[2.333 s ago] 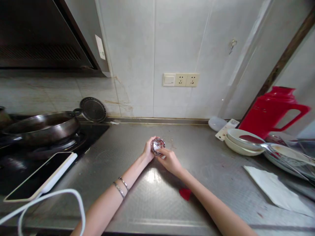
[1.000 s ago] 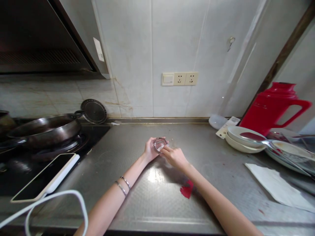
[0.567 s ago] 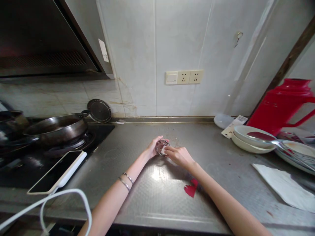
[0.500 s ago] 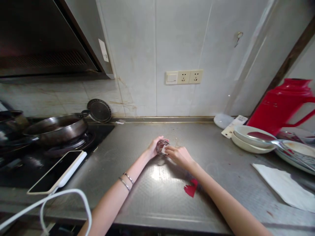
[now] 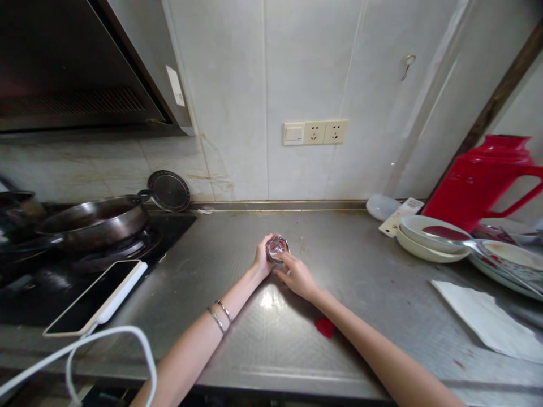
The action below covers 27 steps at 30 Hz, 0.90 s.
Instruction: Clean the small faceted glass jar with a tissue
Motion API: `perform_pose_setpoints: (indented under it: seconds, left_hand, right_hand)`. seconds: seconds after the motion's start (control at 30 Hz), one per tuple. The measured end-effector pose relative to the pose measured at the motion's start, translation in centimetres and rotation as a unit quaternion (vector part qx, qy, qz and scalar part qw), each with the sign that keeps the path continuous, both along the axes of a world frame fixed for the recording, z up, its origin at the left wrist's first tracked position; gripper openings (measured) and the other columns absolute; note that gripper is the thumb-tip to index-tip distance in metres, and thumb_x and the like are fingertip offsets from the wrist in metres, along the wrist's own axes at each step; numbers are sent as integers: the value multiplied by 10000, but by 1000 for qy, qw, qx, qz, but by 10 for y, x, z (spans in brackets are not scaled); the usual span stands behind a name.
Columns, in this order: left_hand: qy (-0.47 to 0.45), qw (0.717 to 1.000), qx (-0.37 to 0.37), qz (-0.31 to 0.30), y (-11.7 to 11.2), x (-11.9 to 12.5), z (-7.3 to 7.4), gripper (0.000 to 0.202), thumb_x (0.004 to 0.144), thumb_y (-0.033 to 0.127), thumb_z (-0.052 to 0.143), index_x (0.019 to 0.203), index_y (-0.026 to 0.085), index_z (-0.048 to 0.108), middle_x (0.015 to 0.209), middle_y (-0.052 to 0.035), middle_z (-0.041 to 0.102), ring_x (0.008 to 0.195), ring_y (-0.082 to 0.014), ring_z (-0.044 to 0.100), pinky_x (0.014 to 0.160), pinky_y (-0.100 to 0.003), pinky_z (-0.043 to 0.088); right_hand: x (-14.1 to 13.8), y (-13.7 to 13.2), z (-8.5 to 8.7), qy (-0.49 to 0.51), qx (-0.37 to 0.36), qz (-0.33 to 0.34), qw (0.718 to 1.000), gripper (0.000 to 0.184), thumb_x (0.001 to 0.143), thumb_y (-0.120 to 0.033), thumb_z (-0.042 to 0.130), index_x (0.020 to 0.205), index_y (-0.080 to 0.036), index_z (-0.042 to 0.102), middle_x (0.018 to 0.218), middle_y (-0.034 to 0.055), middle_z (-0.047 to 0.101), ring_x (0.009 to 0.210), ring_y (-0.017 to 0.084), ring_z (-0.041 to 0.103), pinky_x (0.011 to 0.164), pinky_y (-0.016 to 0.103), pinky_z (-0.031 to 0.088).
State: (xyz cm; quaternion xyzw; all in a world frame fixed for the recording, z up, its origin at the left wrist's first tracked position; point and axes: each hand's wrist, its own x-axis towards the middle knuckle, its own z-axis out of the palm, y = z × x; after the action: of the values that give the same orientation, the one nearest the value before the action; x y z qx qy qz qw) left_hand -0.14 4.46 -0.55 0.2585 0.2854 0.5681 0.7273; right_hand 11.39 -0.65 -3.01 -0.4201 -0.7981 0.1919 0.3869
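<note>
Wrapped round a small clear glass cup [image 5: 278, 245], my left hand [image 5: 263, 255] holds it from the left side. The cup's mouth is turned toward me, so I look into it. My right hand [image 5: 297, 277] is at the near right rim, its fingers bent and their tips at or just inside the opening. What those fingertips grip, if anything, is hidden. Partly behind my right forearm, a red scrap [image 5: 324, 327] lies on the steel counter [image 5: 237, 350].
A pan [image 5: 97, 217] stands on the stove at left. A phone [image 5: 95, 297] with a white cable lies at the stove's edge. On the right are stacked bowls [image 5: 430, 249], a red thermos jug [image 5: 479, 183] and a white paper sheet [image 5: 487, 319].
The small white piece in my right fingers is no longer visible. The cup's mouth now shows more, and my right hand has shifted slightly left and lower. The view has shifted slightly.
</note>
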Motion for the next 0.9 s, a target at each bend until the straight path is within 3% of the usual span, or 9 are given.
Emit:
perform_pose_setpoints:
  seconds: [0.23, 0.4, 0.53, 0.67, 0.9]
  left_hand:
    - [-24, 999, 35, -31, -1, 4, -2, 223, 746, 319, 564, 793, 119, 648, 710, -87, 699, 674, -207, 663, 656, -297, 488]
    - [-27, 986, 39, -162, 7, -16, 8, 383, 775, 374, 511, 986, 92, 662, 958, -167, 707, 881, -289, 670, 765, -385, 497]
    - [46, 964, -8, -260, 13, -29, 15, 533, 804, 514, 472, 1055, 80, 651, 897, -192, 711, 763, -287, 680, 663, -377, 503]
    - [92, 968, 3, -234, 14, -30, 18, 453, 811, 461, 503, 994, 87, 682, 778, -149, 713, 625, -228, 659, 564, -297, 474]
    - [113, 971, 18, -211, 9, -25, 19, 399, 801, 450, 562, 967, 109, 686, 790, -113, 707, 594, -198, 636, 560, -302, 474]
  right_hand:
    - [4, -1, 7, -65, 55, -61, 994, 185, 876, -202, 521, 1048, -227, 583, 1125, 60, 628, 935, 186, 622, 752, 257, 469]
    - [19, -3, 26, -234, 80, -50, 968, 231, 918, -198, 447, 1101, -235, 584, 1127, 74, 631, 836, 177, 647, 650, 230, 449]
    - [30, 0, 35, -306, 132, 5, 943, 323, 910, -95, 391, 1131, -245, 571, 1134, 69, 630, 904, 180, 630, 626, 214, 428]
    - [35, 3, 38, -301, 145, 11, 942, 282, 918, -102, 393, 1066, -241, 588, 1133, 64, 628, 962, 183, 601, 663, 222, 440]
    - [40, 4, 40, -310, 141, 0, 940, 255, 902, -114, 443, 1048, -249, 602, 1101, 49, 649, 918, 189, 604, 676, 240, 442]
